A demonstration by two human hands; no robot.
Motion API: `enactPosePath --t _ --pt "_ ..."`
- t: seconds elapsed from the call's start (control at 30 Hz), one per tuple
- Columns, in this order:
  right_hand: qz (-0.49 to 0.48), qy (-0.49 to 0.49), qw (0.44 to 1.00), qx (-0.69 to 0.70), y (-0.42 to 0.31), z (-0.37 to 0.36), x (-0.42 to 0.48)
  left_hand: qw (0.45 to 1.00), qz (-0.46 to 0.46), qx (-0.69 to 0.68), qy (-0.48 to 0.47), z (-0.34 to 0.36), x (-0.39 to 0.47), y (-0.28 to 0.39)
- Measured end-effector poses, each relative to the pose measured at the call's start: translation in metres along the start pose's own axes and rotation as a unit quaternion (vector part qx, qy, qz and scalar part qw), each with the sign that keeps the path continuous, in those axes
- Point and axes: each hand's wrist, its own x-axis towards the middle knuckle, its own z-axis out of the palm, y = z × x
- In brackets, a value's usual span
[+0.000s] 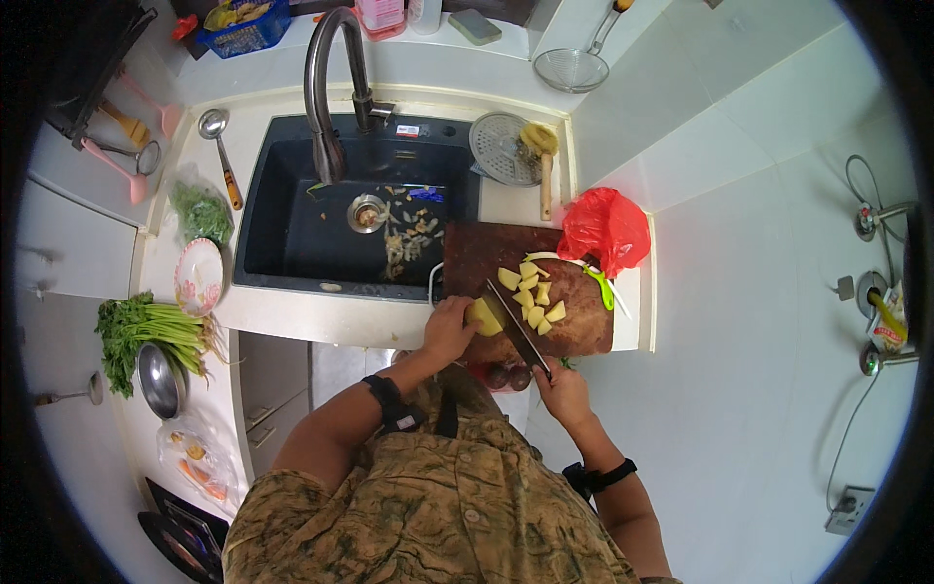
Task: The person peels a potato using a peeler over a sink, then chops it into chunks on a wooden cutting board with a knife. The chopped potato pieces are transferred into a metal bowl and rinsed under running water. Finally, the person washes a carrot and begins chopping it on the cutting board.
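Observation:
On a dark wooden cutting board (576, 330) lies a peeled potato piece (483, 317), steadied under the fingers of my left hand (446, 330). My right hand (565, 394) grips the handle of a kitchen knife (516, 330), whose blade stands against the potato's right side. Several cut potato chunks (536, 317) are spread to the right of the blade. A green-handled peeler (600, 285) rests near the board's right edge, beside a red plastic bag (609, 230) at the back right corner.
Left of the board is a dark sink (292, 241) with peelings (408, 244) and a metal faucet (321, 95). A steel strainer disc (500, 150) and a scrub brush (546, 182) lie behind the board. Celery (164, 328), a bowl (198, 276) and a ladle (222, 157) sit on the left counter.

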Motion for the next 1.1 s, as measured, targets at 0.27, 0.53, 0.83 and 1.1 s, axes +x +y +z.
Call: enactPosePath --t 0.27,0.53,0.83,1.1 --pt "-0.004 -0.036 0.998 -0.052 -0.007 -0.009 0.004 0.998 -0.009 -0.002 0.055 0.003 -0.004 0.002" --pt "0.003 -0.067 0.996 -0.061 0.004 0.049 0.052 0.998 -0.007 0.008 0.056 0.006 -0.006 0.006" --pt "-0.008 0.062 0.997 0.042 -0.023 0.050 0.061 1.000 -0.005 0.008 0.029 0.002 -0.008 0.001" --pt "0.029 0.125 0.966 0.226 0.009 0.014 0.037 0.944 0.268 0.143 -0.132 -0.034 0.020 0.022"
